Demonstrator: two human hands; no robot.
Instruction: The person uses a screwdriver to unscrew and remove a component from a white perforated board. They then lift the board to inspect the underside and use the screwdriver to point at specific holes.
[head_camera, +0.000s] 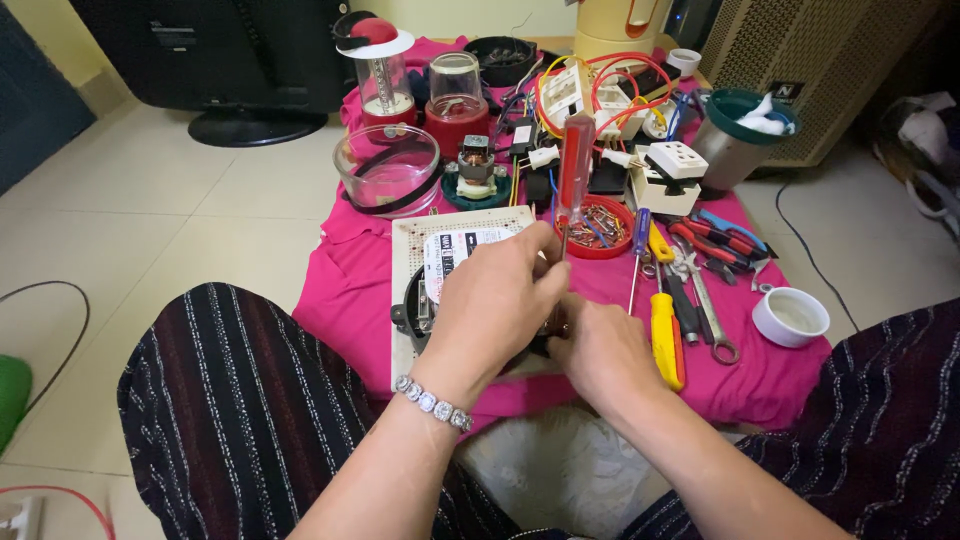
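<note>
Pale tiled floor (200, 230), yellow wall (50, 30), pink cloth (340, 290)

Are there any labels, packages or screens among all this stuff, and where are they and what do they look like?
Sticker label: on the white perforated board under the left hand; white with dark print and a dark side strip.
Dark screen: at the back left on the floor, black, on a round stand, switched off.
Small badge: on the beige grille unit at the back right, dark rectangle.
</note>
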